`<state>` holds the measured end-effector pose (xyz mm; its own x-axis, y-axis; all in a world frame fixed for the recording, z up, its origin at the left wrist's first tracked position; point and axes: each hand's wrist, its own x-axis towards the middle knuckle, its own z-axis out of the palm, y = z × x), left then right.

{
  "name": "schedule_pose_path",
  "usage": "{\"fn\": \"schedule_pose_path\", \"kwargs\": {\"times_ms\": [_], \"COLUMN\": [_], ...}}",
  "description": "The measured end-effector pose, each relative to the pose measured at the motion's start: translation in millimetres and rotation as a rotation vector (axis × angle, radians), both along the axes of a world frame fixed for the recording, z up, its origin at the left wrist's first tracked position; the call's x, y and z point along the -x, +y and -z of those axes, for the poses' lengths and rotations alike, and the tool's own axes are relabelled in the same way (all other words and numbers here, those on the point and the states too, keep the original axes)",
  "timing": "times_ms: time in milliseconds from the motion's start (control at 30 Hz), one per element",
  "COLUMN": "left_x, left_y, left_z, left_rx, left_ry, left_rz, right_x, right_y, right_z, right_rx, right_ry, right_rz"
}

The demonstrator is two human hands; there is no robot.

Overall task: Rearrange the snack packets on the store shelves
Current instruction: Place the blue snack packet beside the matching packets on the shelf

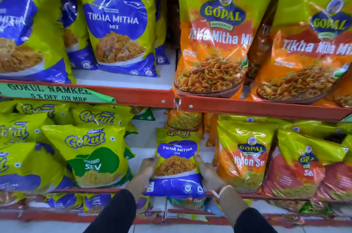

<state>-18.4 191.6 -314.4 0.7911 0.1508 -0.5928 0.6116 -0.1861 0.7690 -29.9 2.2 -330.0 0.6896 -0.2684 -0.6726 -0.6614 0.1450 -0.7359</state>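
Observation:
A small yellow and blue Gokul Tikha Mitha Mix packet (177, 162) stands upright at the front of the middle shelf, in a gap between stacks. My left hand (147, 167) grips its left edge and my right hand (208, 172) grips its right edge. Both arms wear black sleeves, and the right wrist has a pale bangle. Behind the packet sits an orange packet (183, 120), partly hidden.
Gokul Sev packets (91, 156) crowd the left of the gap, Gopal Nylon Sev packets (245, 158) the right. The top shelf holds large Gokul Tikha Mitha bags (118, 23) and orange Gopal bags (215, 38). Red shelf edges (247, 108) jut forward. A lower shelf holds more packets.

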Motion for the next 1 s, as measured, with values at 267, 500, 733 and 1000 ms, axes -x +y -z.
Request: {"fn": "schedule_pose_path", "kwargs": {"times_ms": [267,500,733,1000], "left_x": [22,84,129,138], "left_y": [4,29,70,96], "left_z": [-8,-31,-69,-131], "left_rx": [0.106,0.194,0.352,0.399], "left_ry": [-0.102,-0.276,-0.504,-0.742], "left_rz": [-0.030,-0.069,-0.144,-0.115], "right_x": [30,90,134,135], "right_y": [8,26,60,78], "right_z": [-11,-38,-90,-155], "right_rx": [-0.109,-0.232,-0.219,-0.234], "right_ry": [-0.068,-0.251,-0.464,-0.720], "right_rz": [0.026,-0.058,-0.119,-0.163]}}
